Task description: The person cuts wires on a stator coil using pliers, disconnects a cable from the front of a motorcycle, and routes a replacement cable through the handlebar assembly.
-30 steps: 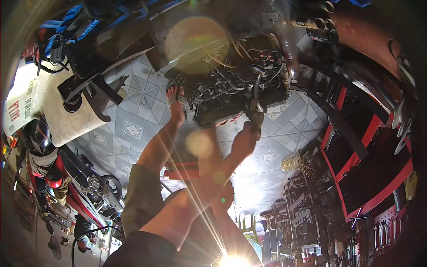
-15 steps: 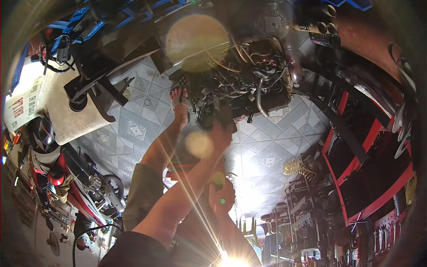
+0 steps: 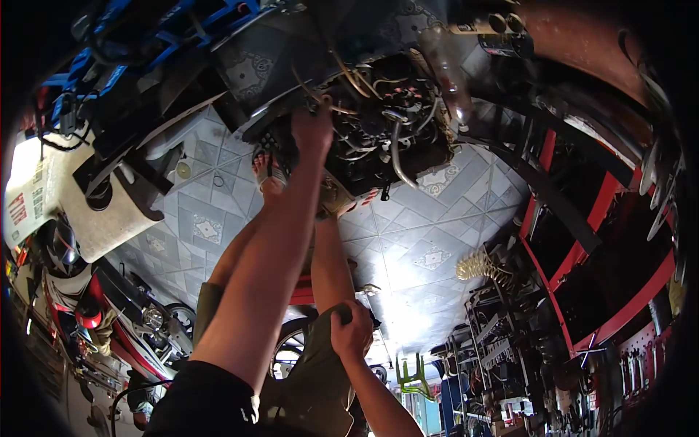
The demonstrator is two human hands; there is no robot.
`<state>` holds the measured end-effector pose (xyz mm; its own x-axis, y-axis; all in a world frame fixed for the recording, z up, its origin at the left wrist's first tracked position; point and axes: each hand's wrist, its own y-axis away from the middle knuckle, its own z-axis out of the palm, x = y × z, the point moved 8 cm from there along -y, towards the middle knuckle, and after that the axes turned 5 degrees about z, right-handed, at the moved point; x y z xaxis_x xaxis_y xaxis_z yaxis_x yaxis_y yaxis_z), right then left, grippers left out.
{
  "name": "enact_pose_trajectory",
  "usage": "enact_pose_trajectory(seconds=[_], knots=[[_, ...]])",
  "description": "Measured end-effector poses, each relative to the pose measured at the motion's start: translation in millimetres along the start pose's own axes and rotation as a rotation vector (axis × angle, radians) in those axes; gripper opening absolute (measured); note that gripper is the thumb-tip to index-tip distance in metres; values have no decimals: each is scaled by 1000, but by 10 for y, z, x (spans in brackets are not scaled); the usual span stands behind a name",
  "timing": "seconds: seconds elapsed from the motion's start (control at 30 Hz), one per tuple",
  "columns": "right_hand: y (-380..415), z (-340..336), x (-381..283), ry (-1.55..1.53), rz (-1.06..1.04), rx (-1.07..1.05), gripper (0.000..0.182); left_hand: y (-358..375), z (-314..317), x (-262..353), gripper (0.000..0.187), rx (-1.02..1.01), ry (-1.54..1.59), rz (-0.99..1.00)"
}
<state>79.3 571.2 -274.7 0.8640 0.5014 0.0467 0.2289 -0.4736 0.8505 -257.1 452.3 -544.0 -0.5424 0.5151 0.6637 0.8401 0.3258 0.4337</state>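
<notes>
My left hand (image 3: 313,130) reaches over the left end of a dark, greasy mass of hoses, wires and metal parts (image 3: 378,149) on the floor. Its fingers are bent close together near a thin tan hose (image 3: 354,80); shadow hides what they hold, if anything. A curved silvery pipe (image 3: 398,156) sticks out of the mass towards me. My right hand (image 3: 353,331) rests on my right knee in dark green trousers (image 3: 313,371), thumb apart from the fingers, with nothing visible in it. My sandalled foot (image 3: 269,171) stands beside the parts.
Patterned tiles (image 3: 433,255) cover the floor. A cream panel (image 3: 124,211) and a motorcycle (image 3: 149,313) are on the left. A red metal frame (image 3: 575,269) stands on the right, near a coiled cream hose (image 3: 480,267) and a rack of tools (image 3: 495,342). Cylindrical cans (image 3: 502,23) lie at the far right.
My left hand has moved forward and left, from the near edge of the parts to their left end. My right hand stays at my knee. The view has shifted slightly, and the bright glare is gone.
</notes>
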Motion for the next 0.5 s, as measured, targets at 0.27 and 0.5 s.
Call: enact_pose_trajectory(seconds=[0.27, 0.5], knots=[[57, 1, 83, -105, 3, 12, 37, 80, 53, -146, 44, -186, 386, -507], [35, 1, 151, -117, 4, 20, 36, 110, 124, -198, 39, -286, 589, -771]])
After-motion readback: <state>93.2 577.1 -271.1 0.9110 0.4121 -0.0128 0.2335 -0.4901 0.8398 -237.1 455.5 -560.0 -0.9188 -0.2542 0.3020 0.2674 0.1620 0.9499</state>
